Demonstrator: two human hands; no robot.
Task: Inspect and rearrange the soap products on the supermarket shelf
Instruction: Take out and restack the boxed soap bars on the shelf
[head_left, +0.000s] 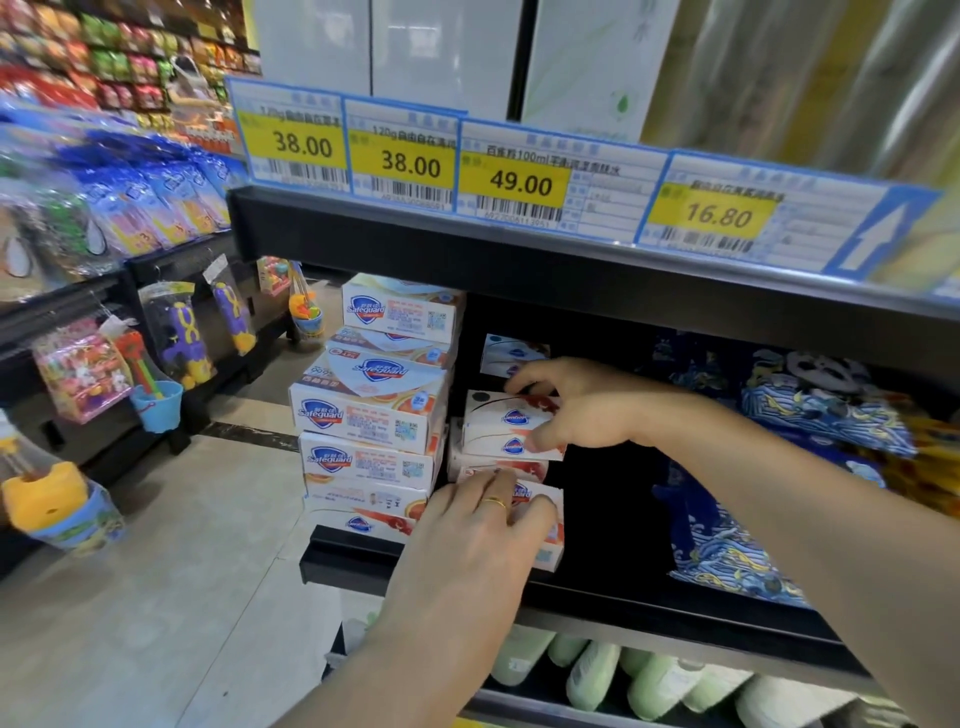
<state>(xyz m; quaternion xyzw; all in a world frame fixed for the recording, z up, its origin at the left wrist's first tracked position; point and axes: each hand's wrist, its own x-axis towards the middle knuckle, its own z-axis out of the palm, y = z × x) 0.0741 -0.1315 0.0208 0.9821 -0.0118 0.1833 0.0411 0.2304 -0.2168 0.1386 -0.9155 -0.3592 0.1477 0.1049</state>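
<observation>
your right hand (576, 402) reached into the black metal shelf (597, 592) and gripped a pair of small white-and-red cardboard soap boxes (506, 426), thumb under the lower one and fingers curled over the top, which looked like a hold meant to lift or straighten both as one unit. your left hand (478, 525), with a thin gold ring (494, 502) on one finger, rested on the lowest white soap box (548, 525) at the shelf's front edge, its fingers curved over the top and its thumb against the box's right side; i judged it was steadying the pile so that nothing slid while the upper boxes were moved.

the soap sat in two groups on that shelf. at the left end stood a tall stack of larger white safeguard boxes with blue shield logos (374, 410), laid flat and slightly out of line with one another, so it probably still needed squaring. just beside it was the shorter pile your hands worked on, with one more small box (511, 353) further back in the dark.

to the right, the same shelf held blue patterned packets (821, 415), apart from the soap. yellow price tags (519, 182) lined the shelf edge above, and pale green bottles (597, 675) lay on the shelf below.
</observation>
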